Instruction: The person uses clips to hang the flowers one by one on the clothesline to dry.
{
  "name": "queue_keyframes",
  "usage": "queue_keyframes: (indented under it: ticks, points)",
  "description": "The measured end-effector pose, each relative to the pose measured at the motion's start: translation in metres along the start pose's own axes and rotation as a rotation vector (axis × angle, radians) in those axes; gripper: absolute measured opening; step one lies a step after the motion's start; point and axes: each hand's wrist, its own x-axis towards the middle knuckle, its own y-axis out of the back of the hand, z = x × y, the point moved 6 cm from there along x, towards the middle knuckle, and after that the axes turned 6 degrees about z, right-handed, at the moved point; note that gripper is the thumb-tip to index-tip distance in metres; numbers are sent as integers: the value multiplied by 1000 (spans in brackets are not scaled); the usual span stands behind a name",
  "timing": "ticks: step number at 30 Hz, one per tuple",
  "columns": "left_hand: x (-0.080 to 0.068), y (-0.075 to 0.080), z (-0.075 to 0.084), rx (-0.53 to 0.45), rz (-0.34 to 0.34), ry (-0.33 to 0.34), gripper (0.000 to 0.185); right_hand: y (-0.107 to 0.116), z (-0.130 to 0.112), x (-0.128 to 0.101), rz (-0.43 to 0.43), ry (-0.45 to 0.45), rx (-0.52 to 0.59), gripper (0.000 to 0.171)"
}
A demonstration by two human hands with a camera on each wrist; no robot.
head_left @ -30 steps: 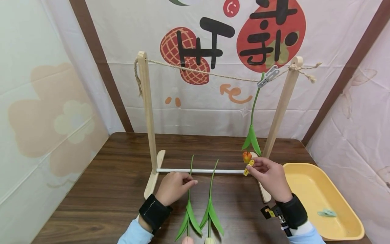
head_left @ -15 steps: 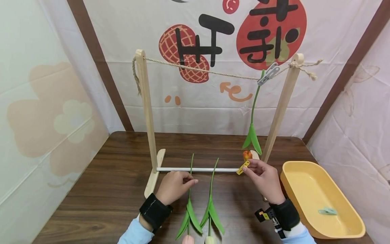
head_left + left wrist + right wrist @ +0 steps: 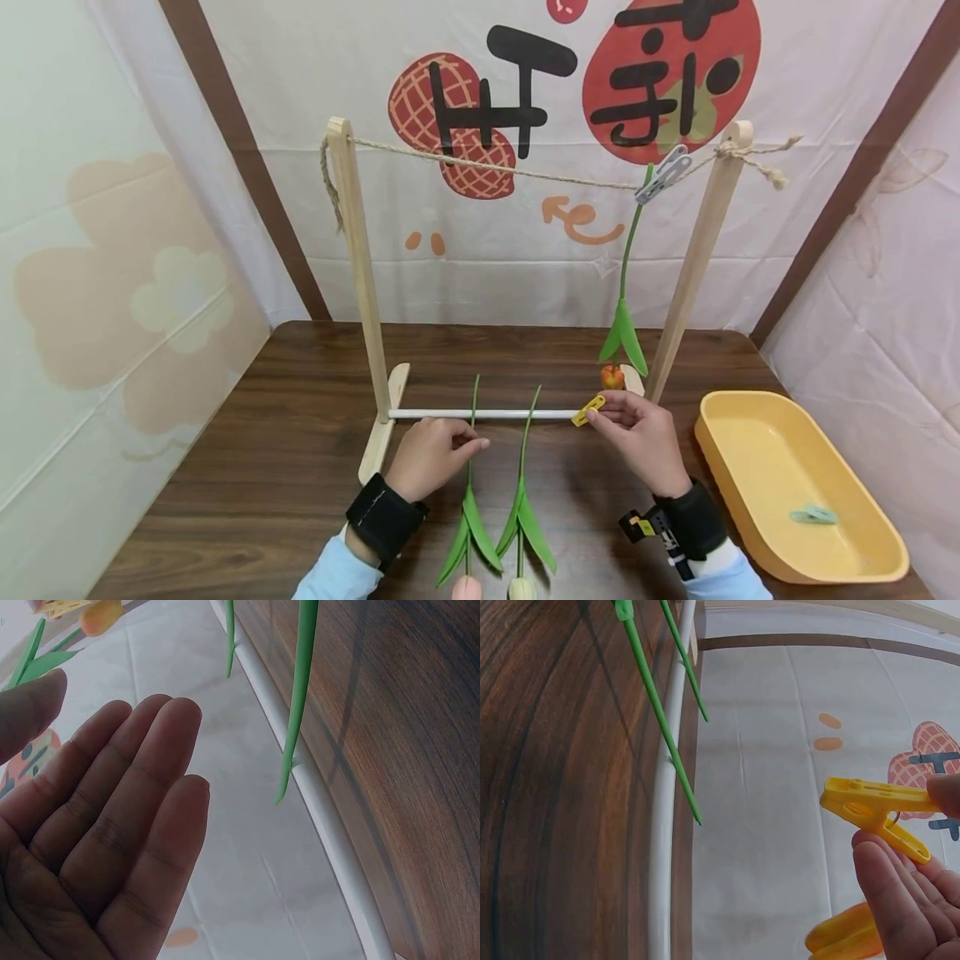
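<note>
My right hand (image 3: 641,437) pinches a yellow clothespin (image 3: 588,411) by its handles between thumb and fingers; the right wrist view shows the yellow clothespin (image 3: 874,810) with its tip together. My left hand (image 3: 435,454) hovers by the stem of a pink tulip (image 3: 468,500); in the left wrist view its fingers (image 3: 161,742) lie nearly straight and hold nothing. A cream tulip (image 3: 521,500) lies to the right of the pink one. Both stems lean over the white rod (image 3: 427,414). An orange tulip (image 3: 622,325) hangs head down from the rope (image 3: 487,165) under a grey clothespin (image 3: 663,175).
Two wooden posts, the left post (image 3: 356,267) and the right post (image 3: 697,267), carry the rope. A yellow tray (image 3: 810,467) stands at the right with a pale green clothespin (image 3: 813,515) in it. Behind the wooden table (image 3: 247,467) hangs a printed cloth (image 3: 495,283).
My right hand has moved left with the yellow clothespin, away from the orange tulip's head, and the clothespin has tilted flatter. The left hand has stayed put. The view has tipped slightly downward.
</note>
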Motion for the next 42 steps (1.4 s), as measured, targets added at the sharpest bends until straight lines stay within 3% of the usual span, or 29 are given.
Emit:
queue_keyframes:
  ticks: [16,31,42]
  points:
    - [1,0,1,11,-7,-12,17,-9,3,-2,-42,-4,45,29]
    - [-1,-3,0,-7,-29,1,17,-2,11,-1,-36,1,48,24]
    - [1,-4,-1,10,-9,-13,19,0,9,1,-44,1,57,24]
